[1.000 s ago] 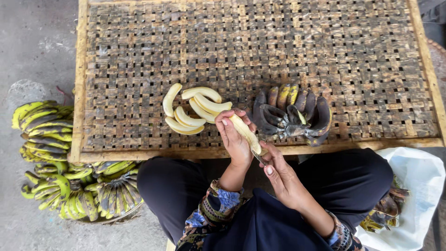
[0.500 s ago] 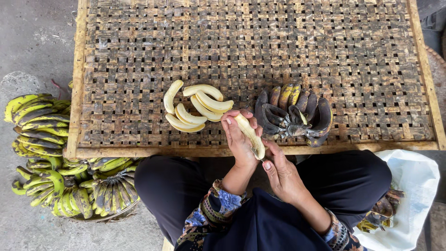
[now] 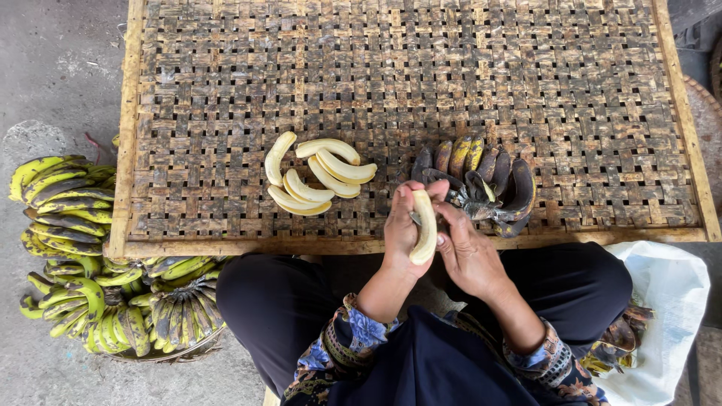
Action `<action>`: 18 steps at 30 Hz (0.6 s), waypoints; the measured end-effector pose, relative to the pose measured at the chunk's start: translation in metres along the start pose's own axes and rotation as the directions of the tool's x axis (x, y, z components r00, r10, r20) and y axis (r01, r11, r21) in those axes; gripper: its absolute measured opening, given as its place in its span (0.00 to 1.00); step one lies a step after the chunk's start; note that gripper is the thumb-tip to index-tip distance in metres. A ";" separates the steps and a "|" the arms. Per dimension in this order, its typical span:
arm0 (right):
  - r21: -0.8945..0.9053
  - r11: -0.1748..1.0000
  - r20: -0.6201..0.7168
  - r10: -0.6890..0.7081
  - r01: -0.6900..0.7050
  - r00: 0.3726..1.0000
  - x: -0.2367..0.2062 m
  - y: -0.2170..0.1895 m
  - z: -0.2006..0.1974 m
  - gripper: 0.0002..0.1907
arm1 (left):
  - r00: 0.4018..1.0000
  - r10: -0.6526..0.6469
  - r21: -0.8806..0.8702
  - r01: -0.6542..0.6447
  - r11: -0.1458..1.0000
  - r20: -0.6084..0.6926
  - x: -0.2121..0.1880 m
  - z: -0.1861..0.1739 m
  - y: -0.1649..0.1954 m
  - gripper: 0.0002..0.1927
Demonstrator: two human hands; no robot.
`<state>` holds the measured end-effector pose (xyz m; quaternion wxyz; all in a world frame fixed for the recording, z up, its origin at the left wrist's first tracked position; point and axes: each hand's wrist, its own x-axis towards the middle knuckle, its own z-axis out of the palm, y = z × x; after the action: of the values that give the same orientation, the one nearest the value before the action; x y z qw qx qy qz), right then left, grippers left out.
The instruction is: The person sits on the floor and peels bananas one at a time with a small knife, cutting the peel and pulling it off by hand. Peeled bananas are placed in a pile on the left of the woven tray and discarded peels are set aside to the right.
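1. My left hand [image 3: 402, 229] is gripping a peeled banana [image 3: 426, 225]: fingers curled shut around it, thumb along its side, the pale fruit standing nearly upright at the near edge of the tray.
2. My right hand [image 3: 468, 252] is closing loosely against the same banana; its fingertips are touching the upper end. Something thin and dark is showing between the hands, but I cannot tell what it is.
3. Just beyond the fingers, a heap of dark banana peels [image 3: 481, 184] is lying on the woven bamboo tray [image 3: 226, 90], touching my right fingertips' side of the work.
4. To the left of the hands, a small cluster of peeled bananas [image 3: 320, 177], about six, is lying on the tray, apart from the peels.
5. On the ground at my left, several bunches of unpeeled green-yellow bananas [image 3: 75, 248] are waiting, some in a shallow basket [image 3: 162, 353].
6. At my right knee, a white plastic bag [image 3: 665, 301] is lying open, with dark peel showing at its mouth.
7. Judging by the piles: only a few are peeled and the far larger share is remaining.
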<state>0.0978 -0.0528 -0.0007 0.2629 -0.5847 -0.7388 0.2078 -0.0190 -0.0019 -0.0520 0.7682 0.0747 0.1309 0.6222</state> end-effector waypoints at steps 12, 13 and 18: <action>-0.172 0.983 -0.028 -0.072 0.066 0.997 0.023 0.012 -0.007 0.21 | 0.916 -0.389 -0.277 0.400 0.874 0.096 0.007 -0.011 0.016 0.13; -0.200 0.978 -0.027 -0.060 0.054 0.998 0.026 0.013 -0.005 0.21 | 0.914 -0.395 -0.280 0.405 0.870 0.095 0.009 -0.009 0.020 0.14; -0.376 0.925 -0.066 -0.081 0.050 0.995 0.041 0.007 0.012 0.22 | 0.927 -0.375 -0.255 0.356 0.899 -0.029 0.013 -0.001 0.043 0.17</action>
<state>0.0881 -0.0109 -0.0079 0.1832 -0.6069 -0.7727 0.0308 -0.0575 0.0197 -0.0425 0.8690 -0.0706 0.0943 0.4807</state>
